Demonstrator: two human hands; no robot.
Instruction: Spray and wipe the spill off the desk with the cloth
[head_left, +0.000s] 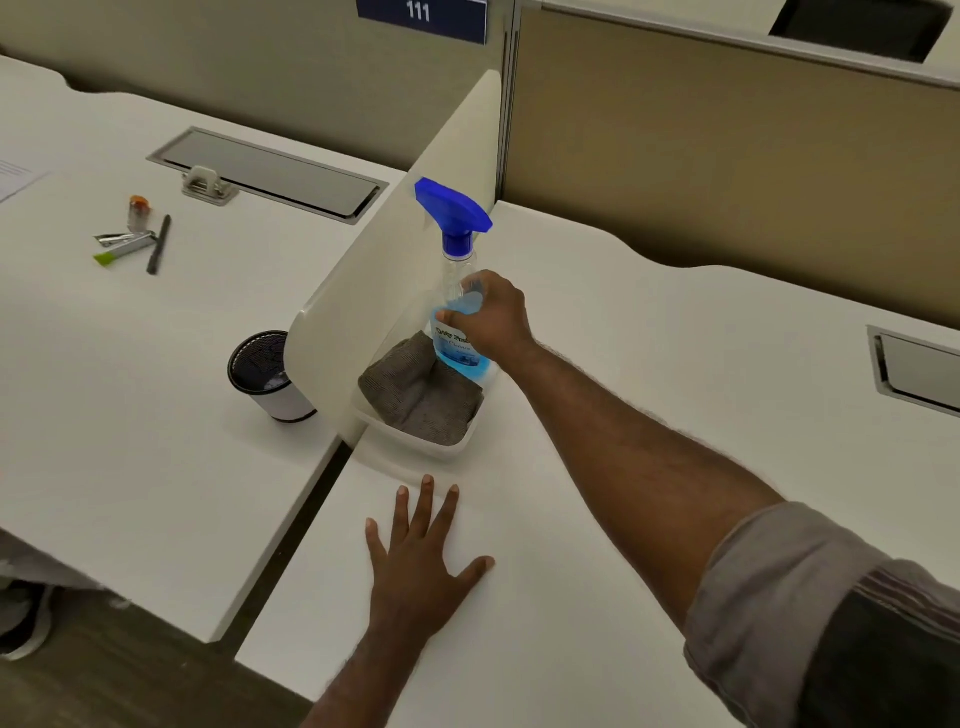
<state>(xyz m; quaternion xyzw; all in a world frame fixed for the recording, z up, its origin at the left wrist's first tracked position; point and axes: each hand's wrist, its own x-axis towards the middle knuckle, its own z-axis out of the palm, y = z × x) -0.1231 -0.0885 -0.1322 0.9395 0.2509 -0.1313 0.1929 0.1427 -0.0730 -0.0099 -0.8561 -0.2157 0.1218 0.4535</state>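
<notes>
Right hand (493, 319) fingers (451, 315) gripping spray bottle (457, 291) in tray (415, 441), cloth (421, 389) alongside; left hand (423, 561) lying flat, splayed on worktop (597, 519).

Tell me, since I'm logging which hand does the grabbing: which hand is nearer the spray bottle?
The right hand: its fingers wrap the spray bottle standing in the white tray. The left hand lies flat on the desk, nearer the person, short of the tray.

We find the tray (415, 434) at the desk's (649, 364) left edge against the divider (395, 249) — cloth (421, 400) in front, spray bottle (457, 291) behind it; beyond the divider, a cup (267, 376) on the neighbouring desk (130, 389).
</notes>
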